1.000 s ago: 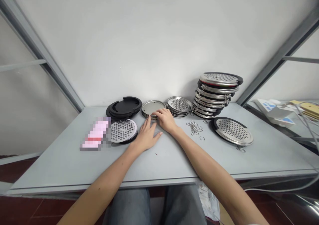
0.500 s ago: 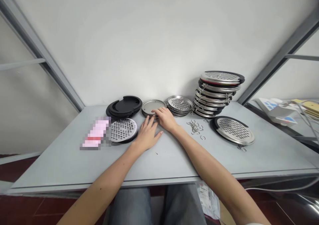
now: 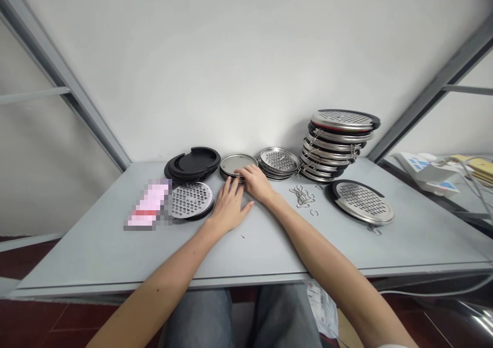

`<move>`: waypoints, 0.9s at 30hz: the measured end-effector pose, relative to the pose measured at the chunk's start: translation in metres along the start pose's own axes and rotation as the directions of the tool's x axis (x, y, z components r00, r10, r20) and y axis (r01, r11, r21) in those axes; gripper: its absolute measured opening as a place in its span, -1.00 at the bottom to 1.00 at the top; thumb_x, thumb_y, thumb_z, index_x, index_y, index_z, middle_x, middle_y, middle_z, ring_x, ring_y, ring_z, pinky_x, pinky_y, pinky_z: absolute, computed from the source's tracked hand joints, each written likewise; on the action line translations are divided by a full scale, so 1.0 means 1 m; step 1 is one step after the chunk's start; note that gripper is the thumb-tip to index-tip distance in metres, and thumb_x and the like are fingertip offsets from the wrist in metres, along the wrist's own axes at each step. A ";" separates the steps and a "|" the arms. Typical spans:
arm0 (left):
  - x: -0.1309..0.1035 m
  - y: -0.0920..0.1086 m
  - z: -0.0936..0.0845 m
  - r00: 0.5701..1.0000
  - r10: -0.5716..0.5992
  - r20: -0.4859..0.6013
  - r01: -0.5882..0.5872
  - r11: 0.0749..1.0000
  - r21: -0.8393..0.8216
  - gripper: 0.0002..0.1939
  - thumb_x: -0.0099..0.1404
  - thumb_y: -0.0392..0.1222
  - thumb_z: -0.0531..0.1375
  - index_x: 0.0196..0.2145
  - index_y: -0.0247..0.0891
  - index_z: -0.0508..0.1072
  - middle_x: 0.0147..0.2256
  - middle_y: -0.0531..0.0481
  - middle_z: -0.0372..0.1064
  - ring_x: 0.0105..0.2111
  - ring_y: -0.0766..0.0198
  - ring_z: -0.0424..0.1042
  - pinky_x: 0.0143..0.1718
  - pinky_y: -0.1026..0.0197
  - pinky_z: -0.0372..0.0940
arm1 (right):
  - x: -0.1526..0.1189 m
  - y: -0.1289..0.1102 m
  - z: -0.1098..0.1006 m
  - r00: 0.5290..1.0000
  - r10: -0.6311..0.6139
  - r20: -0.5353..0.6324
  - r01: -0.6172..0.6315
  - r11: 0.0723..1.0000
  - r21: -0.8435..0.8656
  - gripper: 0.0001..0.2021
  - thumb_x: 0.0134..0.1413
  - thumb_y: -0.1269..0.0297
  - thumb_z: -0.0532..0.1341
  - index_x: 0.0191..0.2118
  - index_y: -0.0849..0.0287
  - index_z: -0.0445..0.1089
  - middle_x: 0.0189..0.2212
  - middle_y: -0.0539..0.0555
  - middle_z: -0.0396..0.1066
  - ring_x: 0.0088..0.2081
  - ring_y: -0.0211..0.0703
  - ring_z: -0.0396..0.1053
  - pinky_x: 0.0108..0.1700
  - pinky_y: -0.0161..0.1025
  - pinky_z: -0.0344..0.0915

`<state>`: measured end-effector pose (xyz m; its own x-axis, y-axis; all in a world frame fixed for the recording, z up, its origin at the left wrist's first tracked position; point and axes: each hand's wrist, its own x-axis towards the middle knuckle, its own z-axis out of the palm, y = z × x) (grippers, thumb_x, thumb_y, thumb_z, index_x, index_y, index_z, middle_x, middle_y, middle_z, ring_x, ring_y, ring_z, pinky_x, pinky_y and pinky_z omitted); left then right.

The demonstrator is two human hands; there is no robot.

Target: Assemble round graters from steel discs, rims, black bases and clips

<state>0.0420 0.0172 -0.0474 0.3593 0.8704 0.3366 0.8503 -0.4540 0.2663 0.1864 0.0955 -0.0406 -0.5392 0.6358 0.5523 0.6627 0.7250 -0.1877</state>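
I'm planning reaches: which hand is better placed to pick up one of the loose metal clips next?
Probably the right hand: it is at the metal discs, on the side nearer the clips. The left hand is farther away, with the right forearm between.

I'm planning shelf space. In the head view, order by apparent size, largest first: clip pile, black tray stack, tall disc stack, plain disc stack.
1. Tall disc stack
2. Black tray stack
3. Plain disc stack, partly covered
4. Clip pile

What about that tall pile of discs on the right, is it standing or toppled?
Standing: the tall stack of perforated metal discs rises in layers from the tabletop, slightly uneven.
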 end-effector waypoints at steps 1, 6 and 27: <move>0.000 0.000 0.000 1.000 0.003 -0.006 -0.003 1.000 0.008 -0.40 0.33 0.04 0.07 0.21 -0.38 0.17 0.30 -0.31 -0.08 0.32 -0.18 -0.18 0.23 -0.19 -0.02 | 0.000 0.001 0.000 1.000 -0.007 -0.002 0.007 1.000 0.006 -0.57 0.08 0.61 0.01 0.04 0.23 0.35 -0.14 0.19 0.39 -0.13 -0.02 0.21 -0.04 -0.13 0.17; 0.003 0.002 -0.003 1.000 0.000 -0.025 0.001 0.999 0.049 -0.50 0.34 0.03 0.07 0.08 -0.38 0.32 0.25 -0.32 0.02 0.30 -0.22 -0.15 0.22 -0.20 -0.03 | 0.001 0.002 0.001 0.999 -0.042 0.023 0.042 0.999 0.020 -0.57 0.06 0.63 0.01 0.04 0.27 0.34 -0.18 0.20 0.40 -0.16 -0.03 0.20 -0.05 -0.13 0.19; 0.001 0.002 -0.017 0.959 0.007 -0.285 -0.059 0.983 -0.176 -0.79 0.33 -0.21 0.06 -0.08 -0.23 0.26 -0.04 -0.18 0.31 0.05 0.07 0.31 0.07 0.01 0.25 | -0.011 0.005 -0.038 0.983 0.022 -0.182 0.013 0.982 0.187 -0.70 0.18 0.43 0.04 -0.07 0.15 0.45 -0.20 0.16 0.37 -0.16 -0.05 0.31 -0.07 -0.07 0.28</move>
<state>0.0374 0.0141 -0.0315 0.2404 0.7770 0.5818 0.7468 -0.5310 0.4005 0.2155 0.0824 -0.0170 -0.4208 0.5925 0.6870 0.5466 0.7700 -0.3292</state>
